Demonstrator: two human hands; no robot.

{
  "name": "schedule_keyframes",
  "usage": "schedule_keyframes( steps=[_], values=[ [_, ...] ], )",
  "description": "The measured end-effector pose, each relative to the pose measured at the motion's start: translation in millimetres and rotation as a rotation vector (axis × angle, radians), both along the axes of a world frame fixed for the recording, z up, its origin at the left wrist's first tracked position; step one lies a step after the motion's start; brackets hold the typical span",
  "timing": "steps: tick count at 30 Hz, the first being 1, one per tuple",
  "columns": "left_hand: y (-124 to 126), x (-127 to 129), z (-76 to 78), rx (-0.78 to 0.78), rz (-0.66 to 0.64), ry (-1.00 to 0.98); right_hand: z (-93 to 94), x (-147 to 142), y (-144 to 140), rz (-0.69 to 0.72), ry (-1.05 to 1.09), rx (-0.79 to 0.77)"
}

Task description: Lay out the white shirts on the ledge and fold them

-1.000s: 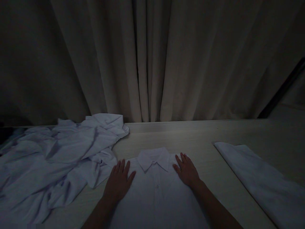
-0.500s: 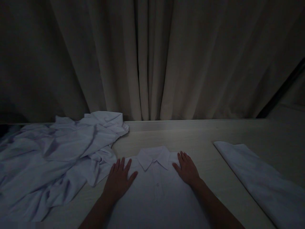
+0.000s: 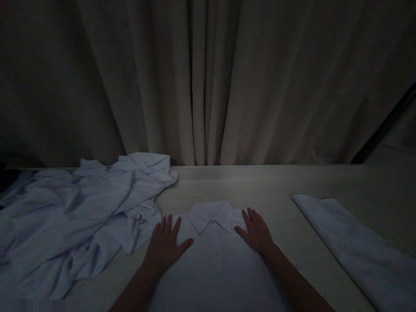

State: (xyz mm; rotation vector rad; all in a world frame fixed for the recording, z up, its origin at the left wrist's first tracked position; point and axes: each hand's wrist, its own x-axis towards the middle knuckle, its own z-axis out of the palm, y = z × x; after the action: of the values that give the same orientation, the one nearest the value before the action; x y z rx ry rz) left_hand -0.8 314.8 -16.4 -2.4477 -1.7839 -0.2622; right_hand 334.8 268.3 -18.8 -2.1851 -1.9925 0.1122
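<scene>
Two curtain panels of heavy, matte, beige fabric hang in deep vertical pleats behind the scene and meet at centre. Below them runs the worktop, a flat, pale surface with a faint wood grain and a raised strip along its far edge. On its left side lies a heap of white cloth, crumpled, with sharp irregular creases. At the right edge lies a folded cloth, white, smooth, elongated, set diagonally and well apart from the hands. At near centre lies the shirt, white, thin woven fabric, spread flat and face up, with a pointed collar at its far end and a button placket running toward the viewer; its left shoulder sits just beside the heap. Left hand rests palm down on the left shoulder of the shirt, fingers spread and flat. Right hand rests palm down on the right shoulder, fingers spread and flat. Lighting is dim; finer detail cannot be told.
</scene>
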Motion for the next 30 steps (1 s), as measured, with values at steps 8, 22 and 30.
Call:
schedule_keyframes(
  steps=[8,22,30],
  values=[
    [-2,2,2.4,0.006,-0.009,0.007,1.3,-1,0,-0.01,-0.014,0.01],
    [6,30,15.6,-0.014,-0.049,0.024,15.7,-19,16,0.143,0.026,0.038],
    [11,35,0.7,-0.016,-0.055,0.024,4.2,-23,20,0.105,0.003,-0.011]
  ],
)
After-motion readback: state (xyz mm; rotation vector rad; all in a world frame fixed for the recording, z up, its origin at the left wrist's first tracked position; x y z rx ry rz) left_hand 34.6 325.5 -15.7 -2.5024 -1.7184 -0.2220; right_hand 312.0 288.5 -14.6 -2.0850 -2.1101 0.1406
